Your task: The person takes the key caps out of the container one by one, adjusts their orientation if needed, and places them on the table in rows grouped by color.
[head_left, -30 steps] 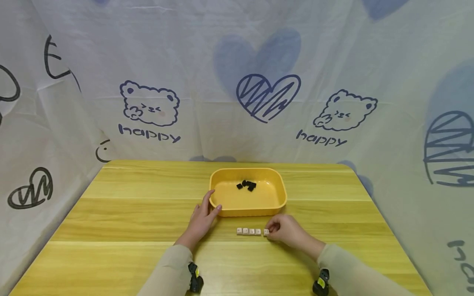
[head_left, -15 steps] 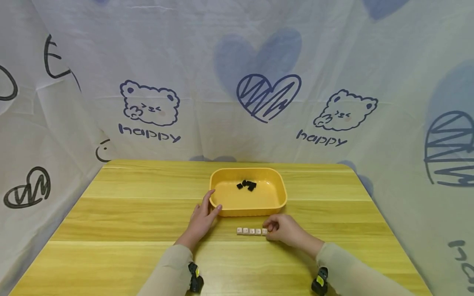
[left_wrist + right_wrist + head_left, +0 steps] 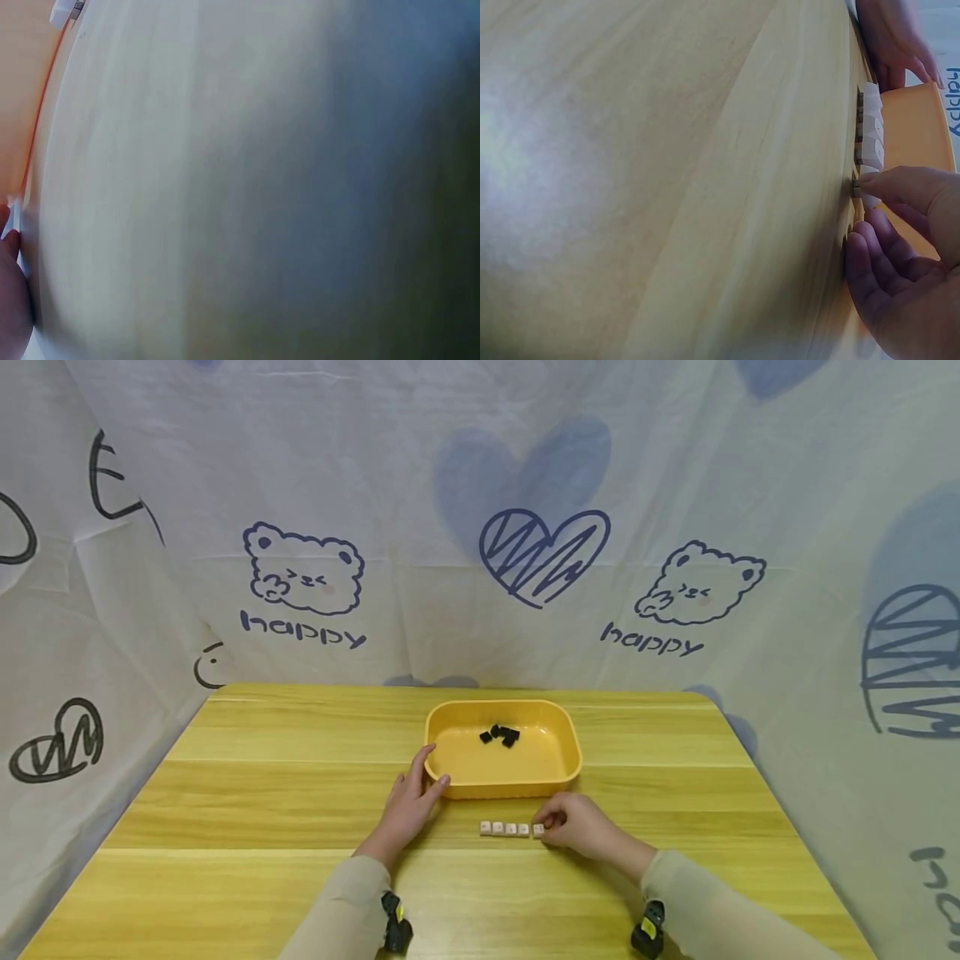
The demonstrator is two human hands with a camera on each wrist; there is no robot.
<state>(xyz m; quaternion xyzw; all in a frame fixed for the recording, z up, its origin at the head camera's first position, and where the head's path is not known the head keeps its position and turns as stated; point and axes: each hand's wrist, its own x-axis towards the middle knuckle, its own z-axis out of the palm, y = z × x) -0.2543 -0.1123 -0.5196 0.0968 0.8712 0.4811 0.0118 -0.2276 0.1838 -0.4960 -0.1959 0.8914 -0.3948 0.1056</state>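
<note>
Several white keycaps (image 3: 511, 829) stand in a short row on the wooden table, with dark parts beneath them in the right wrist view. My right hand (image 3: 587, 828) pinches the rightmost keycap (image 3: 538, 831) between thumb and fingers, a narrow gap from the row. Behind the row sits a yellow plastic tray (image 3: 502, 791). Several small black pieces (image 3: 509, 739) lie inside it; their exact kind is too small to tell. My left hand (image 3: 406, 810) rests against the tray's front left corner, fingers and thumb extended. Only part of it enters the left wrist view.
The wooden table (image 3: 262, 810) extends to both sides of the tray. A pale printed cloth (image 3: 420, 610) hangs behind the table and along its sides. Each sleeve carries a black wrist camera, the left one (image 3: 395, 925) and the right one (image 3: 648, 931).
The rightmost keycap was slid left against the row, then shifted slightly right again, with my right hand holding it. My left hand and the tray have stayed in place.
</note>
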